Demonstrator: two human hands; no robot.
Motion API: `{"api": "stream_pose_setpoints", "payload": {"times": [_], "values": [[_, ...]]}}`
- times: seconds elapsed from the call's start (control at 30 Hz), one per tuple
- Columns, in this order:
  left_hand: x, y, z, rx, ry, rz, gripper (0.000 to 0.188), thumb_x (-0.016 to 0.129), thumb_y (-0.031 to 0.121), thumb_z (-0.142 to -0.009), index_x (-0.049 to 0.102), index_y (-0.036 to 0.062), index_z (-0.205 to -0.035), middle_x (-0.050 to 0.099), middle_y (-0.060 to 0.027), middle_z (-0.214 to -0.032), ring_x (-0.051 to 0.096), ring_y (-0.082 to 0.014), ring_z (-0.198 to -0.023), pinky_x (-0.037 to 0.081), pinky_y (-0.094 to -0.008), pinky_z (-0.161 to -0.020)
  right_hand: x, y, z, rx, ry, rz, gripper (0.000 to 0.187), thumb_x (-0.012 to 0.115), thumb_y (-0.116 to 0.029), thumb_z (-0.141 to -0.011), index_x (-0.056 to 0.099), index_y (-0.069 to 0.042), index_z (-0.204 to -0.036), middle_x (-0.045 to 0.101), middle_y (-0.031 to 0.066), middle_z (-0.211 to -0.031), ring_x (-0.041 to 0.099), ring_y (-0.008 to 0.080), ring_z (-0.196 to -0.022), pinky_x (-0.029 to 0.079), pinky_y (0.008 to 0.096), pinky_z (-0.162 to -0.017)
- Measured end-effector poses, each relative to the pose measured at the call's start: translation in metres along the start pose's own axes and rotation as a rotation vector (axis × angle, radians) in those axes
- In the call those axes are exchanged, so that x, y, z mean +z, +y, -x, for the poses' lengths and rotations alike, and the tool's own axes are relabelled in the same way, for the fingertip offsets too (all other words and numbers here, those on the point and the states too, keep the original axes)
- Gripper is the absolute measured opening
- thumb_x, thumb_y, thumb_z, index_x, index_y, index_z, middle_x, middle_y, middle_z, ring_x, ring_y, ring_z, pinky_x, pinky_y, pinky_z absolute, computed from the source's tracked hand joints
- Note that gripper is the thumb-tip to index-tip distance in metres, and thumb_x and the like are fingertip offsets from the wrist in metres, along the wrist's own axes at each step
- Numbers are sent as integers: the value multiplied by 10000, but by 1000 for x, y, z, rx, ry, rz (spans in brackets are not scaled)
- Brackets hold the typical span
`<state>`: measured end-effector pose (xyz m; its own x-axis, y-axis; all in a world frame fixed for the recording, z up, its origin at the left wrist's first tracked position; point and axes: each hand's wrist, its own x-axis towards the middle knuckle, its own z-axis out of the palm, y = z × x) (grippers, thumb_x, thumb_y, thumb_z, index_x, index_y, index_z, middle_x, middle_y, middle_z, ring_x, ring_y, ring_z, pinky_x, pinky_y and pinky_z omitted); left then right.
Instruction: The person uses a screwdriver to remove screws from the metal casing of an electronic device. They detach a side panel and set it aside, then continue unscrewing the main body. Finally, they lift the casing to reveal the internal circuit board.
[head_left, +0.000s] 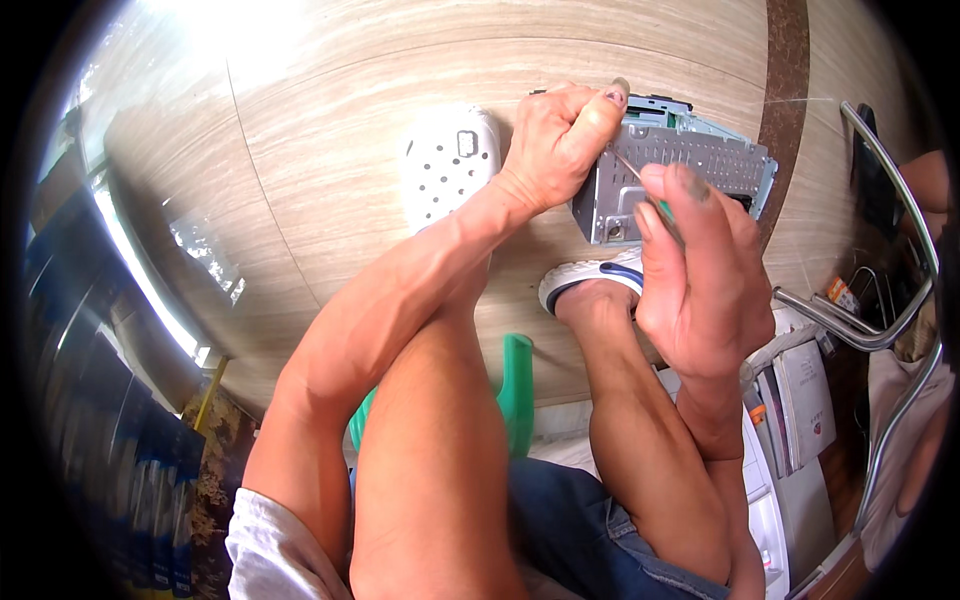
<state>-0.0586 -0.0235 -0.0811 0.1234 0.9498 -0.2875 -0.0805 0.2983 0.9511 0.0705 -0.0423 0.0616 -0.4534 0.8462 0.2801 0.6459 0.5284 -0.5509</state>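
A silvery metal electronics unit (690, 165) with rows of small perforations stands tilted on the floor between my feet and the dark floor strip. Its far edge shows a bit of green circuit board. My left hand (560, 140) is closed over the unit's left end, thumb on top. In my right hand (705, 270) is a screwdriver (665, 210) with a green handle, mostly hidden by my fingers. Its thin shaft points up-left at the perforated face, near my left thumb. Whether the tip sits in a screw is too small to tell.
A white clog (450, 165) with dark holes is left of the unit; another clog (620, 272) is just below it. Green plastic (516, 395) shows beneath my legs. To the right stand a bent metal tube frame (915, 210) and a person's arm (928, 185).
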Motion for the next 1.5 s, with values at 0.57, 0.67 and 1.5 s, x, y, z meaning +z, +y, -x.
{"api": "stream_pose_setpoints", "payload": {"times": [0.57, 0.67, 1.5], "values": [[4, -3, 0, 189, 58, 1, 440, 556, 323, -986, 594, 7, -681, 563, -158, -618, 517, -325, -637, 442, -431, -658, 1, -8, -12, 142, -76, 38, 448, 614, 120, -903, 507, 67, -1335, 661, 245, -1196, 700, 329, -1011, 560, 402, -946], [8, -2, -2, 215, 66, -61, 436, 552, 321, -986, 591, 7, -685, 564, -154, -627, 514, -319, -636, 441, -422, -667, 10, 0, -11, 63, -1, -26, 452, 630, 125, -887, 522, 63, -1321, 656, 240, -1216, 699, 349, -1012, 576, 387, -906], [-22, 52, 89, -15, -103, -373, 442, 504, 307, -1018, 583, -11, -721, 575, -120, -698, 479, -236, -665, 413, -381, -662, 40, -1, -6, -2, 312, -156, 467, 698, -89, -863, 577, -55, -1314, 604, 138, -1020, 688, 235, -879, 645, 325, -732]]}}
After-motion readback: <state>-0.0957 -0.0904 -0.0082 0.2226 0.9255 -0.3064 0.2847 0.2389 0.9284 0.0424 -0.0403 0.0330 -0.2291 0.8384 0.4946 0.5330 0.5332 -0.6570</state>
